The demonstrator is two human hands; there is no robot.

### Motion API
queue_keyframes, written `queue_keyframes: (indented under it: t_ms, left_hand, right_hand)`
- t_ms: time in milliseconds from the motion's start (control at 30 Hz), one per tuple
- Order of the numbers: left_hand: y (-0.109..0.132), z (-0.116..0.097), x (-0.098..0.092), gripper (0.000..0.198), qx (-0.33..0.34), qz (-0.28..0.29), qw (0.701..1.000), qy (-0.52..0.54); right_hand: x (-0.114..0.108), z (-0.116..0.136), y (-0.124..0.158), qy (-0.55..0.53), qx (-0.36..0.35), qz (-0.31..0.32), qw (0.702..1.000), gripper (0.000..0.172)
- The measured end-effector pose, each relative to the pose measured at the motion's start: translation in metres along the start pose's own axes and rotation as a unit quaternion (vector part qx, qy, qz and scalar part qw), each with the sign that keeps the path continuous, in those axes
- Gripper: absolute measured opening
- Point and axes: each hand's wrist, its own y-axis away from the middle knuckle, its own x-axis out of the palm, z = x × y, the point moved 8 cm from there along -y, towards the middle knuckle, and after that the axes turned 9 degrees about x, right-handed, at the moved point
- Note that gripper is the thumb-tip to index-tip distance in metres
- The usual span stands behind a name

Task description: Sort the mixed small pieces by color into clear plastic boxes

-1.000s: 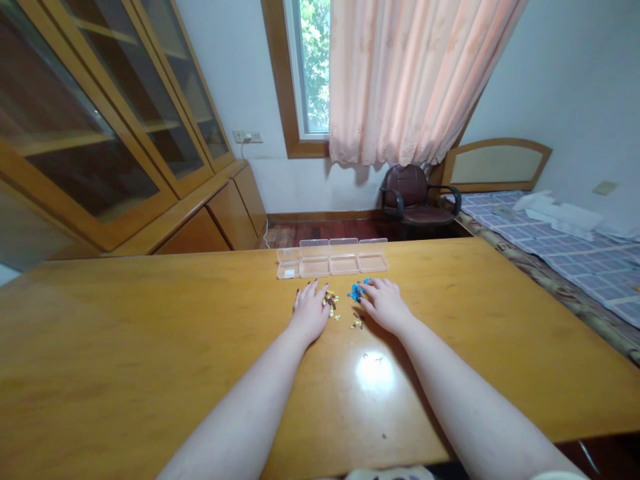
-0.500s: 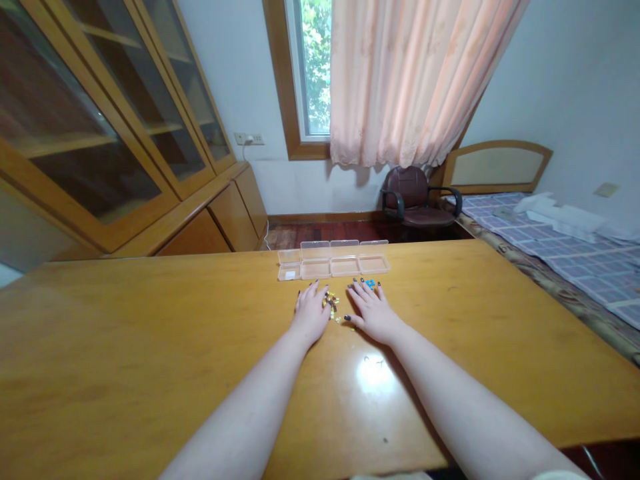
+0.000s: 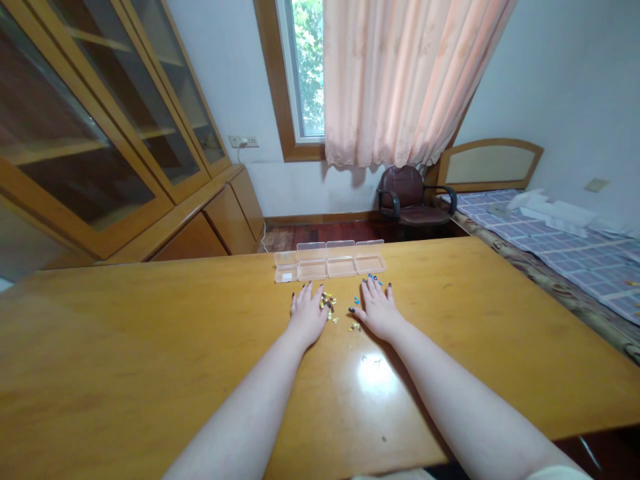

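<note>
My left hand (image 3: 306,315) lies palm down on the wooden table (image 3: 150,360), fingers stretched forward. Against its thumb side is a loose pile of tiny yellow, brown and white pieces (image 3: 328,303); what they are is too small to tell. Palm down and spread, my right hand (image 3: 379,308) rests to the right of the pile. Small blue pieces (image 3: 356,300) show beside its index finger, and others by its fingertips are partly covered. Near its thumb is a little group of yellow and dark pieces (image 3: 355,327).
Beyond my hands stands a clear plastic box (image 3: 342,268) with several compartments and raised lids. A glass-fronted cabinet (image 3: 165,193) is at the left, a dark red chair (image 3: 404,193) behind the table, and a bed (image 3: 540,240) at the right.
My right hand has shifted a little to the right, away from the pile. More blue pieces and the yellow-and-dark group by its thumb now show. My left hand stays beside the pile.
</note>
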Motion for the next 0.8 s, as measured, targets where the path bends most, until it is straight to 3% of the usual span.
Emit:
queue_keyframes:
  t_ms: [167, 367, 533, 600, 800]
  left_hand:
    - [-0.002, 0.000, 0.010, 0.060, 0.031, 0.032, 0.999, -0.030]
    - [-0.003, -0.004, 0.013, 0.060, 0.060, 0.051, 0.996, -0.039]
    - [-0.001, -0.013, 0.014, 0.060, 0.101, 0.066, 0.992, -0.025]
    - [0.001, -0.017, 0.016, 0.061, 0.120, 0.078, 0.989, -0.027]
    - [0.003, -0.024, 0.023, 0.061, 0.147, 0.087, 0.985, -0.033]
  right_hand:
    - [0.007, 0.012, 0.006, -0.003, -0.051, 0.029, 0.998, 0.074]
    - [-0.006, -0.006, -0.001, -0.004, -0.008, 0.011, 1.000, 0.074]
    - [-0.002, 0.027, 0.023, -0.021, -0.166, 0.062, 0.984, 0.070]
    - [0.003, 0.033, 0.028, -0.020, -0.185, 0.081, 0.979, 0.073]
    - [0.002, 0.007, 0.006, -0.002, -0.080, 0.076, 0.994, 0.071]
